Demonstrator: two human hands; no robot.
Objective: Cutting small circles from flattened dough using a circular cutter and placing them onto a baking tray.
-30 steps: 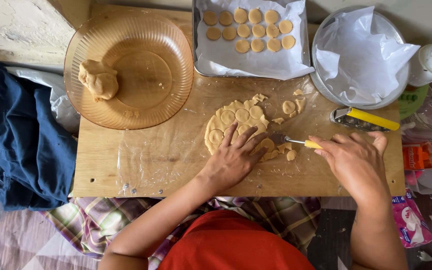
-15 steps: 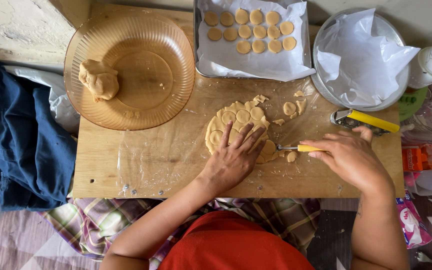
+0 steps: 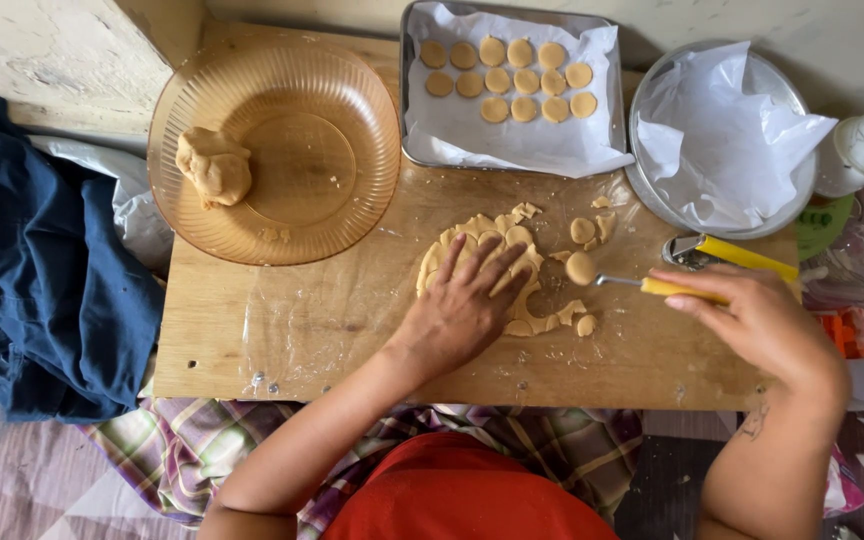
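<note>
While my left hand [image 3: 462,305] is pressing flat and open on the soft, hole-punched dough sheet [image 3: 487,262], my right hand [image 3: 752,320] is gripping a yellow-handled tool [image 3: 667,288] carrying a smooth dough round [image 3: 580,268] above the wooden bench [image 3: 282,330].

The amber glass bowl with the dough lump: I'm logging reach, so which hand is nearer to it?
Left. The left hand presses the rolled dough sheet just right of the amber bowl; the right hand, holding a yellow-handled tool, is farther right.

bowl [image 3: 274,150] left | tray [image 3: 512,90] behind dough sheet [image 3: 482,265] | pan [image 3: 727,140] right
</note>
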